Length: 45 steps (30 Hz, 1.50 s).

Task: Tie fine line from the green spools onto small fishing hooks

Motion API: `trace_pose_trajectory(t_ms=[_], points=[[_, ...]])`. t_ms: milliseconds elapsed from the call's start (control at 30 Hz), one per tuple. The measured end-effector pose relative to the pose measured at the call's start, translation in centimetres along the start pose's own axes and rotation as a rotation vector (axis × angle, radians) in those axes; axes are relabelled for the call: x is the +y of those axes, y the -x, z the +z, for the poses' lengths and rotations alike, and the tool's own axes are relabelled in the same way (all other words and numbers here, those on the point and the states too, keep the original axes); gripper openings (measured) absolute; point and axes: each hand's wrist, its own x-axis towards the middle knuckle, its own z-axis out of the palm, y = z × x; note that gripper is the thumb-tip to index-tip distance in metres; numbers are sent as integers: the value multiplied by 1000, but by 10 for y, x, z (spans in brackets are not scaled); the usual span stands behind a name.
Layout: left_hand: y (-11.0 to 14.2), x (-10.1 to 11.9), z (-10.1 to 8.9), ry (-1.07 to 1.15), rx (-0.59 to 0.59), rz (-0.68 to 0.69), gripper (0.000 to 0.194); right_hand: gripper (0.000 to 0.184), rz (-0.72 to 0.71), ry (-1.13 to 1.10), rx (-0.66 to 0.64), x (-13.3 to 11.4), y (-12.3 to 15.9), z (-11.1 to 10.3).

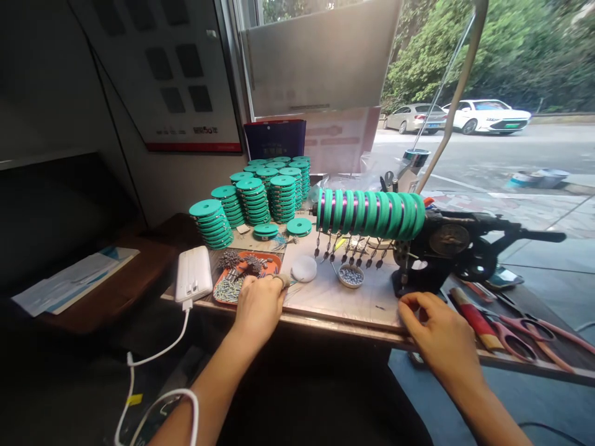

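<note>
My left hand (258,305) rests at the right edge of an orange tray (272,262) of small metal parts, its fingers curled down into the parts; what they pinch is hidden. My right hand (439,334) lies on the table's front edge below a black hand-crank winder (458,248), fingers bent, with nothing visible in them. A row of green spools (369,212) wound with purple line sits on the winder's shaft, and small hooked weights (348,251) dangle under it. A small bowl of grey beads (351,275) and a white round lid (304,268) lie between my hands.
Several stacks of green spools (253,198) stand at the back left. A white power bank (193,273) with a cable lies left of the tray. Red-handled scissors (525,334) and a red tool (474,317) lie at the right. Papers (69,285) rest on a low dark side table.
</note>
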Motion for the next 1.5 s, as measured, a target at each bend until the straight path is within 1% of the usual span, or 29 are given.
trace_pose_trajectory(t_ms=[100, 267, 333, 400, 467, 500, 533, 567, 633, 700, 733, 767, 800, 833, 900, 967, 1033, 1067, 1133, 1233, 1300, 1333, 1367, 1433, 1467, 1500], points=[[-9, -8, 5, -88, -29, 71, 16, 24, -29, 73, 27, 5, -2, 4], [-11, -9, 15, -184, -5, 135, 16, 17, -134, 145, 109, 0, -2, 8], [-12, -10, 17, -193, 17, 141, 15, 17, -237, 138, 104, -6, -2, 10], [-10, -7, 18, -197, 53, 131, 17, 21, -382, 132, 52, -11, -5, 12], [-4, 2, 17, -105, 130, 126, 20, 28, -514, 141, -9, -16, -9, 14], [0, 9, 17, -1, 163, 134, 21, 31, -562, 150, -29, -17, -11, 13], [6, 18, 18, 148, 193, 146, 22, 34, -599, 157, -42, -18, -13, 11], [12, 28, 19, 327, 164, 173, 23, 36, -627, 162, -53, -18, -13, 8], [26, 48, 25, 614, 8, 152, 26, 37, -697, 159, -51, -19, -9, 0], [38, 65, 34, 840, -227, 45, 40, 38, -774, 138, -3, -22, 1, -10], [43, 70, 39, 959, -364, -8, 48, 39, -805, 116, 30, -24, 7, -14], [48, 72, 43, 1049, -462, -67, 50, 41, -825, 85, 61, -27, 14, -18], [52, 71, 47, 1096, -507, -123, 49, 42, -837, 50, 80, -29, 21, -21], [56, 68, 50, 1109, -525, -160, 44, 43, -842, 15, 83, -32, 27, -23], [63, 56, 52, 1060, -540, -176, 27, 44, -854, -46, 73, -37, 36, -24], [71, 41, 49, 1055, -592, -179, 9, 42, -885, -100, 63, -43, 42, -24], [79, 28, 42, 1079, -627, -220, 5, 40, -931, -178, 40, -50, 45, -20], [83, 22, 38, 1064, -621, -229, 5, 39, -958, -222, 17, -53, 45, -18], [87, 12, 29, 964, -566, -193, 4, 39, -989, -296, -37, -61, 46, -10], [88, -4, 15, 784, -472, -102, 7, 36, -975, -352, -77, -69, 47, 4], [83, -18, 6, 712, -382, -83, 8, 33, -936, -380, -93, -72, 49, 13], [78, -26, 2, 677, -294, -86, 8, 32, -903, -395, -107, -72, 51, 17], [73, -33, -2, 632, -174, -91, 9, 30, -863, -412, -127, -72, 52, 19], [58, -48, -8, 453, 128, -112, 11, 27, -792, -442, -201, -73, 54, 22], [50, -55, -10, 317, 212, -93, 10, 26, -762, -451, -238, -73, 54, 22], [42, -60, -12, 192, 235, -79, 10, 25, -748, -455, -276, -74, 54, 21]])
